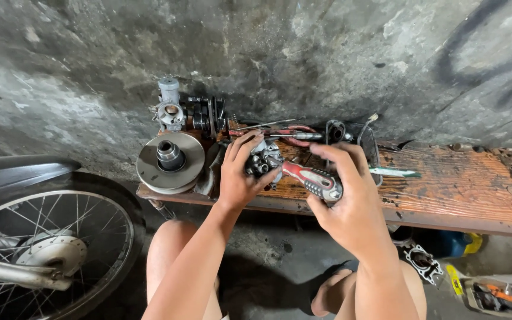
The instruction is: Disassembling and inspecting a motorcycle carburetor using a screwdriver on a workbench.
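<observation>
— What sits at the middle of the frame?

— A small metal part, grey, lumpy and greasy, resting on the wooden bench just left of centre. A screwdriver with a red and grey ribbed handle points its tip into it.

— And the hands?

— The left hand lies over the part from the left, fingers curled around it and touching it, thumb toward the tool. The right hand is wrapped around the screwdriver handle, fingers closed over the grip, at centre right.

— What else lies near?

— To the left of the part, a round metal disc with a raised hub, dull and smooth. Above it, in the upper centre, a pale grey carburettor stands upright beside dark ribbed pieces. Just behind the hands, red-handled pliers lie across the bench.

— The surface?

— A worn plank, orange-brown, scratched and dusty, running to the right edge of the frame.

— And the room?

— A rough, stained concrete wall fills the top. At the lower left, a spoked wheel under a dark mudguard. The floor is grey concrete; a flat metal gasket lies at the lower right, past the person's bare knees.
</observation>
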